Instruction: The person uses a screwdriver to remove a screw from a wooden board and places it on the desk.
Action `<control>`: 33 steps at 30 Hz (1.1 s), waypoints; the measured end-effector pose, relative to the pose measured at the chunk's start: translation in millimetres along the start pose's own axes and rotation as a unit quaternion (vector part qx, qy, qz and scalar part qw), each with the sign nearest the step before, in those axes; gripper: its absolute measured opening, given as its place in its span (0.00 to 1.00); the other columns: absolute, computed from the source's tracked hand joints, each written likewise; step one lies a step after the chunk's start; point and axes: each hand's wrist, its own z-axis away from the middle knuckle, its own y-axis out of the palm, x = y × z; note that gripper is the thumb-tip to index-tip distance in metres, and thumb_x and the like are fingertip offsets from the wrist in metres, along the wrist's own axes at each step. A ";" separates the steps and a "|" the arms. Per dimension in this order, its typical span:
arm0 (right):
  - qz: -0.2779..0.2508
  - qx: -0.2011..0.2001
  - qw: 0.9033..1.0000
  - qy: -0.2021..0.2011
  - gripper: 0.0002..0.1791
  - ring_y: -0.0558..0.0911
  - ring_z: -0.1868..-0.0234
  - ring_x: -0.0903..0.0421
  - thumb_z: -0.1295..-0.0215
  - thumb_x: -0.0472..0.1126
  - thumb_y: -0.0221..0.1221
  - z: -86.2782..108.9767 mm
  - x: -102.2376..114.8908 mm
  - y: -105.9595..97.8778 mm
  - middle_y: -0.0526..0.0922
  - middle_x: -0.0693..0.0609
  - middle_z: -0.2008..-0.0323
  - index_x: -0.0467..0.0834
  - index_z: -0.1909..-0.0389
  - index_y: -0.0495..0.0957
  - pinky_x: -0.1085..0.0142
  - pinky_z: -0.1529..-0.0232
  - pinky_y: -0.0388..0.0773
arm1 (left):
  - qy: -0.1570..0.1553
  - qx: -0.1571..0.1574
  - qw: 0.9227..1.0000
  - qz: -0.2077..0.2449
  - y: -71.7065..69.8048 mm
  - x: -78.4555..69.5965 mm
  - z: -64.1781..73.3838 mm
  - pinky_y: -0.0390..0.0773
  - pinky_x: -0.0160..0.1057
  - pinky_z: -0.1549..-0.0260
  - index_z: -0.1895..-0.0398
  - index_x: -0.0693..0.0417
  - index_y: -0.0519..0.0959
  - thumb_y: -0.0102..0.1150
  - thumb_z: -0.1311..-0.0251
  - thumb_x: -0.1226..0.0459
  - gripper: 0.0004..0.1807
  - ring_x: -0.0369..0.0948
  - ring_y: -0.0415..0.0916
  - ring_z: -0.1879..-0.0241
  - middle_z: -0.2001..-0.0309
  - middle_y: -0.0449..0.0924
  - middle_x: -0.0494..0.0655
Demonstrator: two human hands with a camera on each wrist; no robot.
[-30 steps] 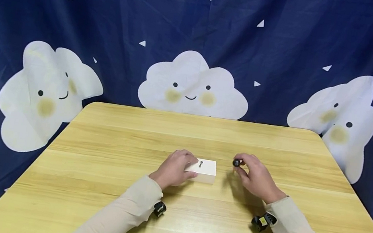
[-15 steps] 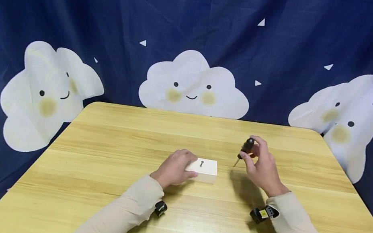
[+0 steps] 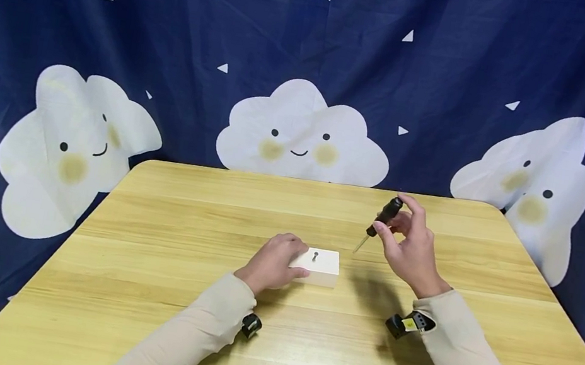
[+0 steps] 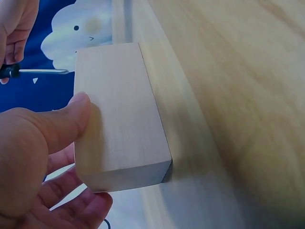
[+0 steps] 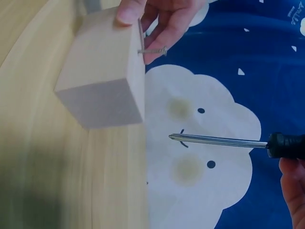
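A pale wooden block point(image 3: 323, 271) lies on the table, and a screw point(image 5: 155, 50) stands up out of its top face. My left hand point(image 3: 274, 262) grips the block's left end, thumb along the near side and fingers at the far side. My right hand point(image 3: 413, 249) holds a screwdriver point(image 3: 386, 213) by its black handle, right of the block and above the table. The screwdriver slants, its metal shaft pointing down and left. In the right wrist view the cross-shaped tip point(image 5: 172, 137) is apart from the screw.
The light wood table point(image 3: 161, 321) stretches all round the block. Behind its far edge hangs a dark blue curtain point(image 3: 204, 15) printed with white clouds and triangles. A small black camera sits on each wrist.
My right hand has risen and turned, so the screwdriver, first seen end-on, now shows its shaft and tip, shifted slightly left lately. The left hand and the block have stayed put.
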 end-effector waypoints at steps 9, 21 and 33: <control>-0.032 -0.013 0.999 0.005 0.39 0.82 0.75 0.50 0.49 0.21 0.67 -6.8 9.2 9.4 0.83 0.41 0.70 0.32 0.37 0.59 0.79 0.65 0.76 | 0.002 0.004 1.000 -0.004 -0.4 0.1 -1.4 0.67 0.47 0.38 0.45 0.60 0.78 0.70 0.45 0.55 0.27 0.51 0.71 0.42 0.45 0.77 0.54; -0.080 -0.010 0.997 0.008 0.37 0.81 0.76 0.54 0.47 0.21 0.65 -9.2 19.4 25.6 0.83 0.42 0.71 0.32 0.37 0.59 0.78 0.67 0.76 | -0.006 0.008 1.000 -0.004 -1.1 0.8 -2.9 0.67 0.48 0.38 0.44 0.60 0.78 0.70 0.45 0.55 0.27 0.51 0.70 0.41 0.44 0.76 0.54; -0.109 0.006 0.994 0.014 0.36 0.82 0.74 0.53 0.44 0.23 0.64 -9.5 25.4 38.1 0.84 0.42 0.68 0.35 0.36 0.59 0.76 0.66 0.78 | 0.002 0.011 1.000 -0.007 -1.9 1.3 -4.4 0.67 0.48 0.38 0.44 0.60 0.78 0.70 0.45 0.55 0.28 0.52 0.71 0.42 0.45 0.77 0.54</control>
